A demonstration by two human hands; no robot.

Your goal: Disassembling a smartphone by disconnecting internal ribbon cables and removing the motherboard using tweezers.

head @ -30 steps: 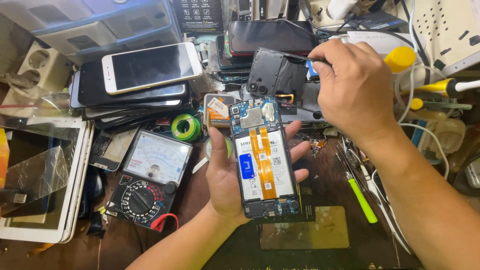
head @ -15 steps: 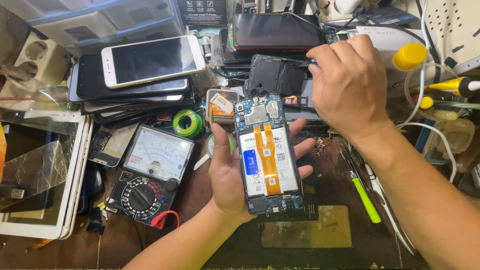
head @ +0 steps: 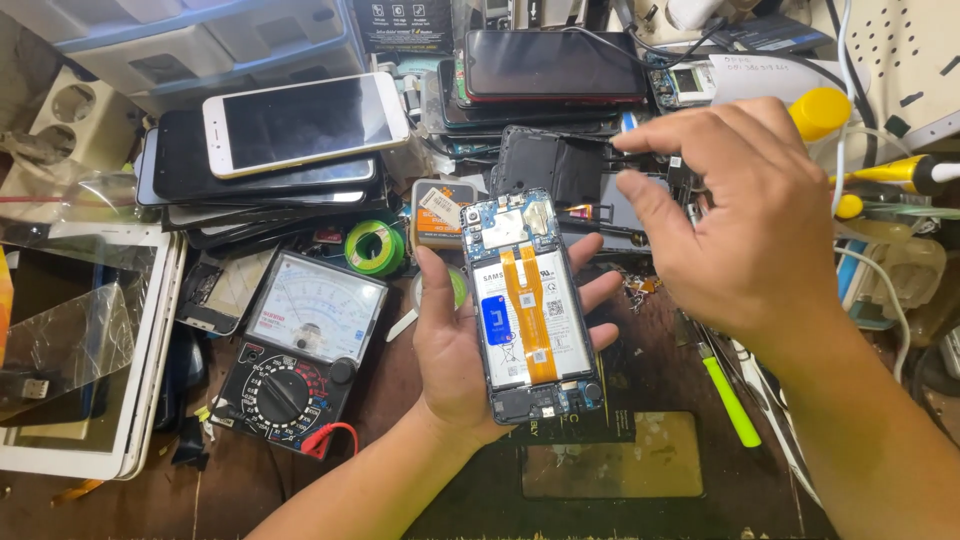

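Cradling an opened phone (head: pixel 528 300) in the left hand (head: pixel 470 345), grip clamped on it, right hand (head: pixel 735 215) hovering, fingers apart

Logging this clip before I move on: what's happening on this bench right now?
A person is working on an opened phone with its back cover off, battery and orange flex cables showing. The left hand cradles it face down above the cluttered workbench. The right hand hovers just above and to the right, fingers loosely spread, holding nothing that can be seen. An analog multimeter lies to the left, below a stack of phones.
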